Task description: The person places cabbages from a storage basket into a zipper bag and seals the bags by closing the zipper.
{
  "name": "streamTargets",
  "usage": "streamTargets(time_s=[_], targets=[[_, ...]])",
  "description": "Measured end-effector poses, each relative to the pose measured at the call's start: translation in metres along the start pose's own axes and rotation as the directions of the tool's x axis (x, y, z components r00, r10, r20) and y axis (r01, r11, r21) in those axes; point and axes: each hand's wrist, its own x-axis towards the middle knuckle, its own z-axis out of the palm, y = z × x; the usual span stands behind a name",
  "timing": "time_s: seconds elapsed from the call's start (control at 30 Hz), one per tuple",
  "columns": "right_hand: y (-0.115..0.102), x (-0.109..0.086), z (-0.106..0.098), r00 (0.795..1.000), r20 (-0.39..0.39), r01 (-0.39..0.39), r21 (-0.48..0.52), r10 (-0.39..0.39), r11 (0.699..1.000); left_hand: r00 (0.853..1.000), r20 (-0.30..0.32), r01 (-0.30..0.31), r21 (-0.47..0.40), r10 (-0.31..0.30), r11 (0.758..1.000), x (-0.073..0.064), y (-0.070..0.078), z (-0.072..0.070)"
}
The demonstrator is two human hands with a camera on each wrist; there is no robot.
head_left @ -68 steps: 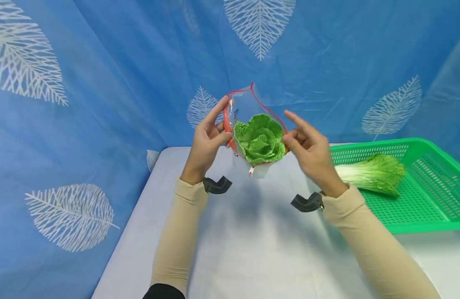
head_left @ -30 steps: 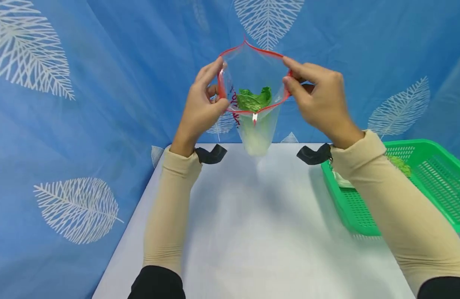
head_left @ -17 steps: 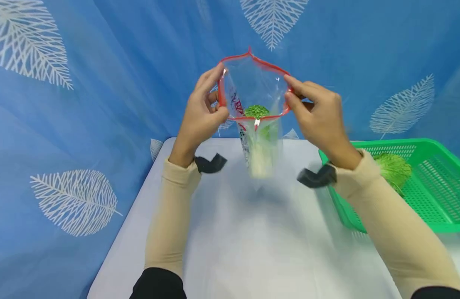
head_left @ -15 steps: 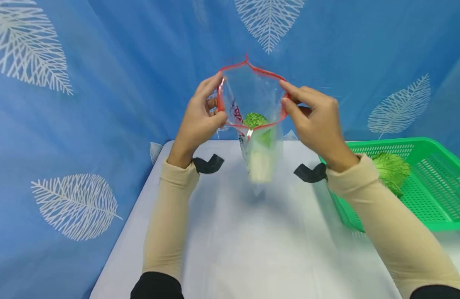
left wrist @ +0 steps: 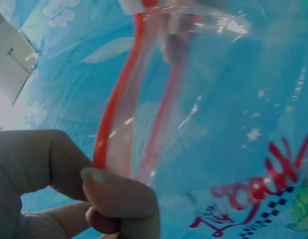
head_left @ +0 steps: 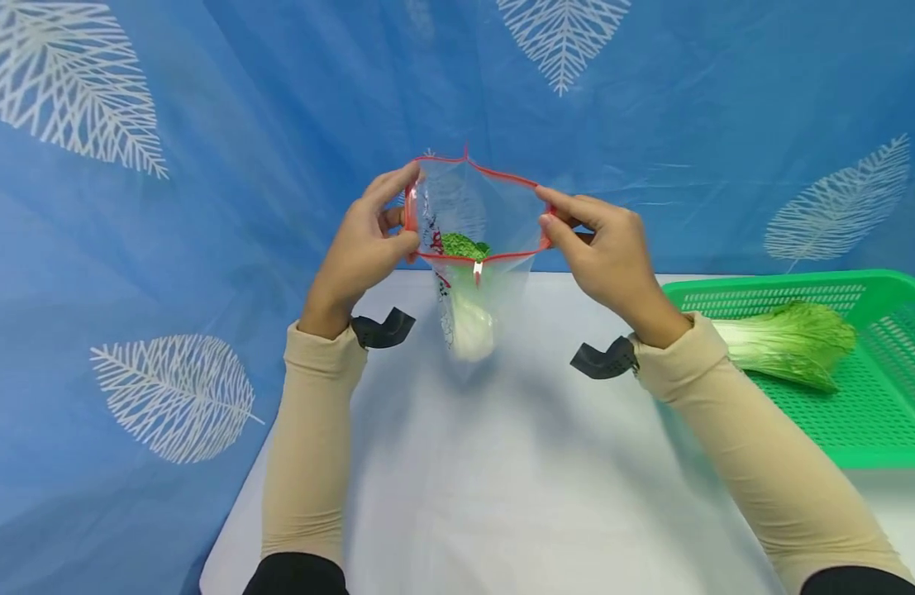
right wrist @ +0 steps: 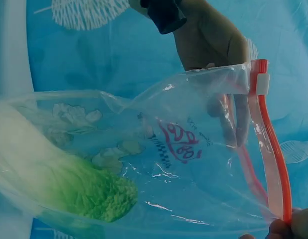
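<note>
A white table (head_left: 517,496) forms the support surface. A green perforated basket (head_left: 888,459) rests directly on it, toward three o'clock in the head view.

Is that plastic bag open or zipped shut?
Open: the slider bag has its red rims spread apart, with napa cabbage showing between them.

The head view is bright, with soft shadows on the table (head_left: 531,504); both wrist views are dimmer and hazier, white glare speckling the bag (right wrist: 159,177).
</note>
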Motion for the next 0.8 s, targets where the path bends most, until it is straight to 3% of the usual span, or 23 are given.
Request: streamTargets(time_s=[0.13,0.3,0.37,0.47,0.57,0.63,0.73,0.8], targets=[[0.005,0.002,0.014,1.000,-0.008,0.000,0.042,0.000,0.999,0.999,0.011,0.034,0.035,-0.035,0.999,-0.003,0.002,-0.011],[0.019,0.001,0.049,1.000,-0.015,-0.013,0.129,0.015,0.992,0.996,-0.031,0.082,0.146,-0.078,0.986,-0.007,0.014,-0.022],[0.027,-0.004,0.066,0.999,-0.003,-0.048,0.178,0.049,0.983,0.994,-0.039,0.109,0.243,-0.103,0.964,-0.008,0.020,-0.023],[0.040,-0.017,0.089,0.993,0.035,-0.118,0.201,0.113,0.972,0.989,-0.023,0.141,0.403,-0.144,0.904,-0.006,0.020,-0.019],[0.056,-0.036,0.107,0.977,0.087,-0.208,0.164,0.196,0.964,0.980,0.024,0.160,0.497,-0.198,0.853,0.000,0.001,-0.011],[0.068,-0.053,0.116,0.962,0.113,-0.263,0.132,0.249,0.956,0.972,0.060,0.166,0.515,-0.228,0.841,0.002,-0.024,-0.003],[0.083,-0.081,0.123,0.940,0.143,-0.326,0.102,0.310,0.940,0.964,0.091,0.175,0.495,-0.251,0.851,-0.002,-0.060,0.014],[0.091,-0.097,0.124,0.933,0.152,-0.340,0.081,0.325,0.937,0.963,0.101,0.178,0.455,-0.249,0.873,-0.008,-0.079,0.027]])
